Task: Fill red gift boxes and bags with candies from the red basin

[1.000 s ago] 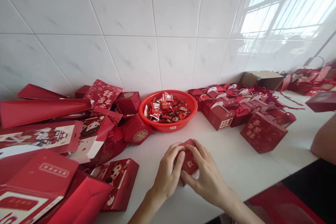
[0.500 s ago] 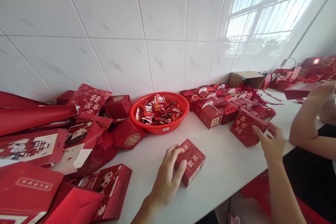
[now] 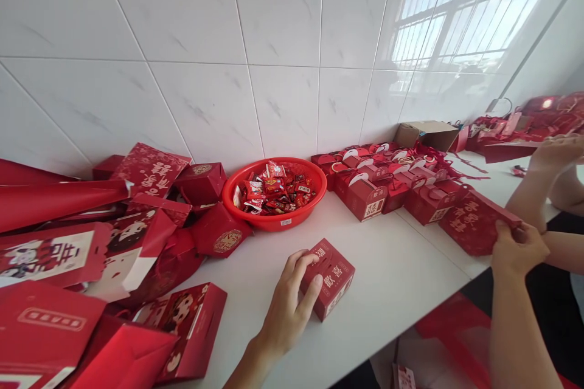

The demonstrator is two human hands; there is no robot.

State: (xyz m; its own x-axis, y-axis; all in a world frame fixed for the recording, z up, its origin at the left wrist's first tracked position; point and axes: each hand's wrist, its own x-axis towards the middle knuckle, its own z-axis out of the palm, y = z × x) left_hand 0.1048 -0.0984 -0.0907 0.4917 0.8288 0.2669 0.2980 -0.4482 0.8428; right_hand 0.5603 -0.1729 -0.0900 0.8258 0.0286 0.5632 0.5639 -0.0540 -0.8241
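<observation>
My left hand point(image 3: 292, 301) is closed around the near-left side of a small red box point(image 3: 329, 278) with pale characters, which rests on the white table. At the right, my right hand point(image 3: 517, 249) pinches the edge of a larger red box point(image 3: 474, 222) with characters on its face. That box is close beside the rows of finished-looking red boxes point(image 3: 365, 194). Behind my left hand stands a red plastic basket point(image 3: 285, 223) holding many wrapped sweets point(image 3: 276, 186).
Red boxes and bags pile up at the left, including a box with a cartoon figure point(image 3: 201, 328). A cardboard box point(image 3: 426, 132) stands against the tiled wall. Another person's arm point(image 3: 529, 188) reaches in at the far right, near more red packaging point(image 3: 506, 127).
My right hand has moved to the right with the larger red box, away from my left hand. My left hand stays on the small box. The other person's hands have shifted slightly.
</observation>
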